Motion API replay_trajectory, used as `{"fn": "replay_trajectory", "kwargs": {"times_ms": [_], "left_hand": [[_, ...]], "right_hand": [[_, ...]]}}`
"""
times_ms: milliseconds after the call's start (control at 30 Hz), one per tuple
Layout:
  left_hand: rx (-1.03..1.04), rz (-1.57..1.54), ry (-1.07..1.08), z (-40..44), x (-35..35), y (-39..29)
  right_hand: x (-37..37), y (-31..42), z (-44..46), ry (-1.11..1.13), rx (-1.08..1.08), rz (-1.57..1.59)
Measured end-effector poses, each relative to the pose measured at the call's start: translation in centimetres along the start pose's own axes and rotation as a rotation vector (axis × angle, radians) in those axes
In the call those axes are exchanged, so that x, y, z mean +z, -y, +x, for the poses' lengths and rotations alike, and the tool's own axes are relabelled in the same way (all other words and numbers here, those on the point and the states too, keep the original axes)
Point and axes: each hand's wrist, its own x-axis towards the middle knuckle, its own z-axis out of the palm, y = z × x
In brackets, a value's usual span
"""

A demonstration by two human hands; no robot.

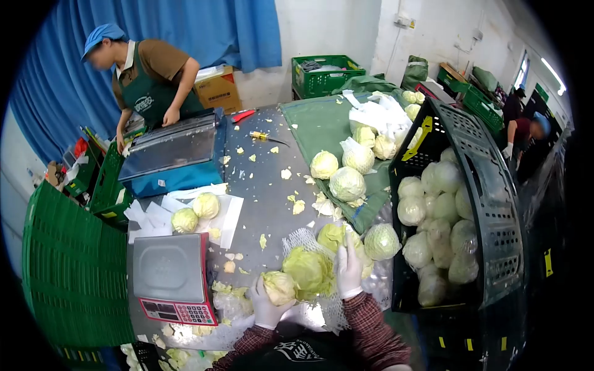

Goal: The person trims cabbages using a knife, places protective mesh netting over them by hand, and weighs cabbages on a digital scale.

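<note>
grey table (260, 201) has room ahead; left hand (266, 310) grips a cabbage (279, 287) by the near edge, right hand (349, 270) seems straight-fingered

Digital scale (168, 267), red-edged, grey pan: left of the fingers (348, 255). Blue machine (170, 179), dark-topped: beyond the scale, well ahead-left of the fingers. Co-worker (154, 83), blue cap, green apron: behind the machine. Curved knife (267, 138), yellow handle: far ahead of the fingers. Green crate stack (77, 266): far left of them.
</note>
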Motion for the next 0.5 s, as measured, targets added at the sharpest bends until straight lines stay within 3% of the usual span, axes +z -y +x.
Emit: {"fn": "replay_trajectory", "kwargs": {"times_ms": [67,133,200,267,333,367,500], "left_hand": [[-0.008,0.017,0.025,0.0,-0.3,0.4],[0.013,-0.003,0.052,0.2,-0.1,0.0],[0.015,0.017,0.043,-0.6,-0.9,0.6],[0.066,0.117,0.208,-0.7,-3.1,0.8],[0.061,0.143,0.205,-1.1,-3.2,1.3],[0.037,-0.008,0.224,-1.5,-3.7,1.1],[-0.158,-0.287,0.154,-2.6,-2.4,1.3]], "right_hand": [[-3.3,2.6,2.2,0.427,0.357,0.656],[-3.2,7.4,-0.7,0.708,0.241,0.321],[-0.9,6.6,-2.9,0.707,0.237,0.432],[0.0,6.1,-3.4,0.692,0.231,0.553],[-1.0,4.9,-2.2,0.79,0.343,0.555],[-1.2,4.9,-2.7,0.627,0.09,0.597],[-2.1,5.3,-3.4,0.594,-0.01,0.665]]}}
